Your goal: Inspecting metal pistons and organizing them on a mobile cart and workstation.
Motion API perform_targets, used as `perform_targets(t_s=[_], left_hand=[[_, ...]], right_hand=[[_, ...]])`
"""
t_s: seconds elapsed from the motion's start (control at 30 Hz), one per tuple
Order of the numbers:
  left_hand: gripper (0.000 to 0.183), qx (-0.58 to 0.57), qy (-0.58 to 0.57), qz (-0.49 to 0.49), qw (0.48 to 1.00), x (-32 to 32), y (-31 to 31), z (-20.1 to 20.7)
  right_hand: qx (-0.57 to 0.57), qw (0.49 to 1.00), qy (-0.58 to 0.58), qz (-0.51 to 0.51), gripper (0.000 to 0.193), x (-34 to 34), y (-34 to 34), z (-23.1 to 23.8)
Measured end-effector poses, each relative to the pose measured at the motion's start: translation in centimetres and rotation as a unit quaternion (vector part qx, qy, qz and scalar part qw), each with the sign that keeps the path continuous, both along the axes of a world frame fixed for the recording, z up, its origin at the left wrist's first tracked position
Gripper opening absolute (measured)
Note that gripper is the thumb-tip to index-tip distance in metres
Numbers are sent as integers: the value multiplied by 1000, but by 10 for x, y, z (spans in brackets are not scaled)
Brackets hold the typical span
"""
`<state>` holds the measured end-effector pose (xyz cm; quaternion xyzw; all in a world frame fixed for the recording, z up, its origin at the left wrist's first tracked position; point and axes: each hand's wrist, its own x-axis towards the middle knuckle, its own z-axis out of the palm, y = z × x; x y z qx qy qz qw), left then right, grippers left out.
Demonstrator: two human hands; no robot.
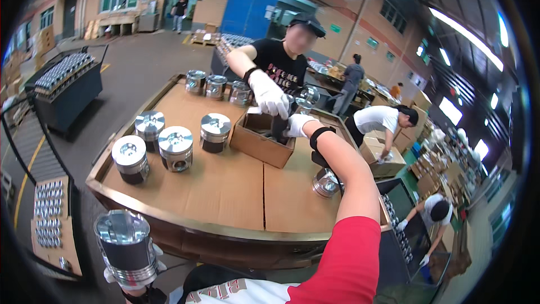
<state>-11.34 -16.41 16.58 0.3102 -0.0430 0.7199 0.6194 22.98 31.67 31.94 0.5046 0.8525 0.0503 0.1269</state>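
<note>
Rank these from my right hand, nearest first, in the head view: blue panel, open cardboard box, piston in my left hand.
1. Open cardboard box, at your right hand
2. Piston, in your left hand
3. Blue panel, far background

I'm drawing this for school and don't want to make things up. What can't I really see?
All in the head view:
Left hand: mostly hidden behind the piston it holds.
Right hand: its far end gets lost against the dark thing; touching or apart, I can't tell.
Cardboard box: contents mostly hidden by its front wall, the dark thing and the co-worker's hand.
Shiny parts, far left: too small for detail.
</note>
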Motion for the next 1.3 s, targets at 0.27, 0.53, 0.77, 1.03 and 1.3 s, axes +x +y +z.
perform_targets(t_s=[0.27, 0.53, 0.77, 1.03, 1.3], left_hand=[[125, -96, -16, -77, 992, 35, 15, 5], [111, -110, 58, -209, 970, 16, 49, -3], [94, -161, -2, -389, 907, -1, 35, -24], [91, -212, 2, -430, 877, -4, 4, -36], [96, -192, -16, -436, 879, 5, -10, -33]], right_hand=[[94, 992, -82, 13, 32, 26, -19, 42], [276, 910, 295, -89, 42, 101, -280, 93], [92, 716, 680, -125, 37, -28, -525, -50], [172, 910, 361, -105, 56, -99, -619, -61], [200, 934, 283, -86, 66, -97, -639, -55]])
